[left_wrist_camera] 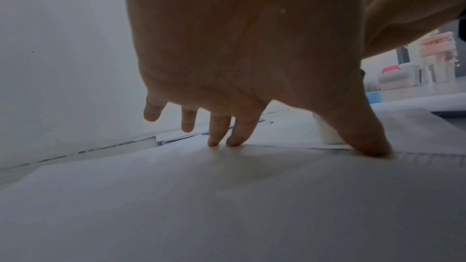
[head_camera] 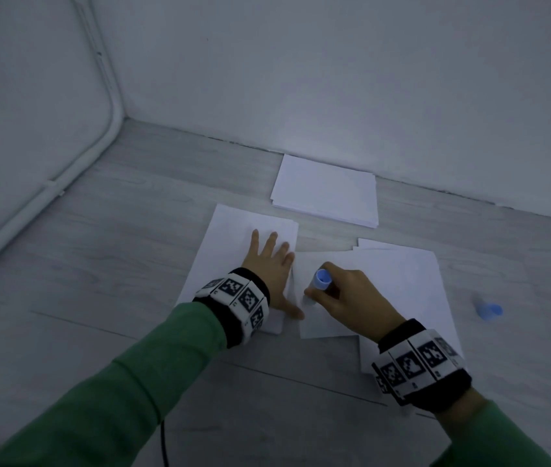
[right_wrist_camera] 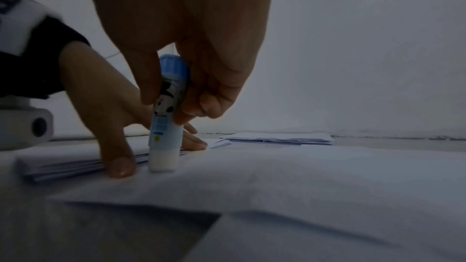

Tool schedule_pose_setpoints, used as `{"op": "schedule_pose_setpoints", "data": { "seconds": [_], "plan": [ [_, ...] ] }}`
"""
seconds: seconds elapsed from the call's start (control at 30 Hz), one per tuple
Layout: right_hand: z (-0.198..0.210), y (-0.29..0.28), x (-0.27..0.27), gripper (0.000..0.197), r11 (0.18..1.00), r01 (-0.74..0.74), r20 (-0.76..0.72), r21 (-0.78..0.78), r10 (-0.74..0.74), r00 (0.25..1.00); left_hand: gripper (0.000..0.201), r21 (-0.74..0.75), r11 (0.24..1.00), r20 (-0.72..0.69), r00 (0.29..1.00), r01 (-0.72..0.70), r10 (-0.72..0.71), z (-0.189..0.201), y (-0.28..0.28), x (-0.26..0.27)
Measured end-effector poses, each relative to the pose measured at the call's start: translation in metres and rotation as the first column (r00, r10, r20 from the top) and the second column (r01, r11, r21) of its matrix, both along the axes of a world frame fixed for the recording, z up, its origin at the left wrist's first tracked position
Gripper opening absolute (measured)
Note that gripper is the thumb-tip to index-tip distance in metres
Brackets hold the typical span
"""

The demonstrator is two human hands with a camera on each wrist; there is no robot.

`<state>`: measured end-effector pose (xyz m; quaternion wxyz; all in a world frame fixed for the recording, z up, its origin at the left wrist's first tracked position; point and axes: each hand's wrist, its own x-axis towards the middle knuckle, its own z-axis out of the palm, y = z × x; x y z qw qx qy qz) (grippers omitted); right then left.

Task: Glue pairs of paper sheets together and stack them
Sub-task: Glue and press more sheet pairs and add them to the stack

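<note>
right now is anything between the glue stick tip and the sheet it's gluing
Nothing visible. The glue stick, gripped by the right hand, stands with its white tip on the sheet. The left hand's thumb presses beside it, not under.

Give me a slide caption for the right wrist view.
Right hand presses glue stick onto paper sheet.

A pale grey wood-grain floor [head_camera: 105, 251] meets plain white walls [head_camera: 334, 79] in a corner at far left, where a white pipe [head_camera: 109, 106] runs down and bends along the left wall's base. The light is dim and bluish. In the left wrist view, blurred containers [left_wrist_camera: 416, 67] stand at far right.
</note>
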<state>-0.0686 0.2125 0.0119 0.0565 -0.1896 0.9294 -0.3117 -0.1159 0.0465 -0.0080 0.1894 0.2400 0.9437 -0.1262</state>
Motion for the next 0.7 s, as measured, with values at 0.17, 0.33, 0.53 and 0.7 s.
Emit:
{"op": "schedule_pose_setpoints", "data": {
  "seconds": [0.17,0.33,0.53,0.7],
  "plan": [
    [0.002,0.007,0.016,0.022,1.0,0.006,0.057,-0.003,-0.005,0.998,0.122,0.002,1.0,0.01,1.0,-0.003,0.002,0.001,0.0,0.0],
    [0.011,0.018,0.02,0.025,0.965,0.2,0.006,-0.171,-0.202,0.979,0.122,0.008,1.0,0.03,1.0,0.003,-0.003,0.0,0.0,-0.001],
    [0.006,0.007,0.031,0.024,0.993,0.089,-0.006,-0.072,-0.089,0.996,0.122,0.019,1.0,0.038,0.999,-0.012,0.011,-0.001,-0.001,-0.001],
    [0.001,0.01,0.04,0.021,0.996,0.084,-0.033,0.0,-0.084,0.996,0.121,0.016,1.0,0.065,0.998,-0.023,0.022,0.001,0.001,-0.001]
  ]
}}
